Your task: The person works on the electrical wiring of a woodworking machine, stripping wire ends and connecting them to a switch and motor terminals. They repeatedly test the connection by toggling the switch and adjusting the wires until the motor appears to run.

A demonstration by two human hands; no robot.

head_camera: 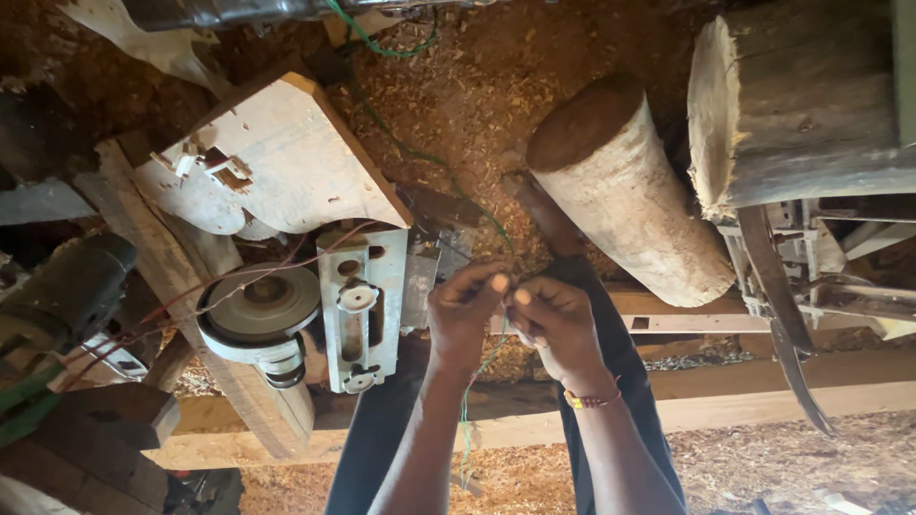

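I see my left hand (465, 310) and right hand (556, 319) close together, fingertips of both pinching a thin green wire (474, 381) taut between them, above the sawdust floor (725, 458). A log (630, 205) lies just beyond, a grinder (262, 310) left.

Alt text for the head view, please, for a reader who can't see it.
Seen from above, a person's left hand and right hand meet, pinching a thin green wire between the fingertips. Around them lie a pale log, a grey metal machine part and sawdust-strewn ground.
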